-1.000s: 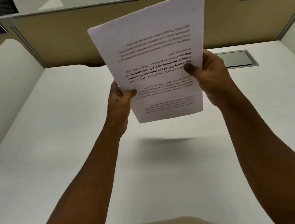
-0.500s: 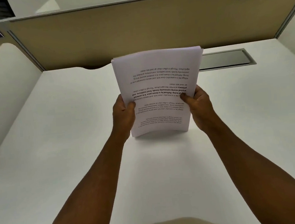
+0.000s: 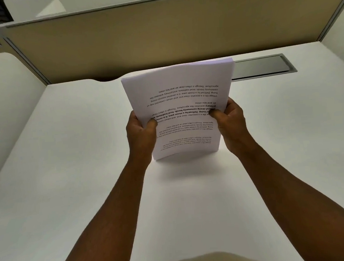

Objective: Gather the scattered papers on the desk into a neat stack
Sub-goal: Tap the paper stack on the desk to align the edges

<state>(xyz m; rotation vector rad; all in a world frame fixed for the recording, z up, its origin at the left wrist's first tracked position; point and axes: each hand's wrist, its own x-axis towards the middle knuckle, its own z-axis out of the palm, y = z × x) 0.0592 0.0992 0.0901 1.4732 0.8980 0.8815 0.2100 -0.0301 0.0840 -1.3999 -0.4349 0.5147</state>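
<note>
Squaring the papers on the desk

Left hand grips one side of the papers at frame centre, thumb over the front; right hand clamps the other side. Bottom edge looks down on the desk; best to loosen both grips slightly and tap so the sheets settle flush.

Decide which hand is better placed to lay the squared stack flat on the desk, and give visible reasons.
Neither clearly: the left hand and right hand grip opposite side edges of the paper stack at matching height, its bottom edge at the desk. Probably both lower it together.
</note>
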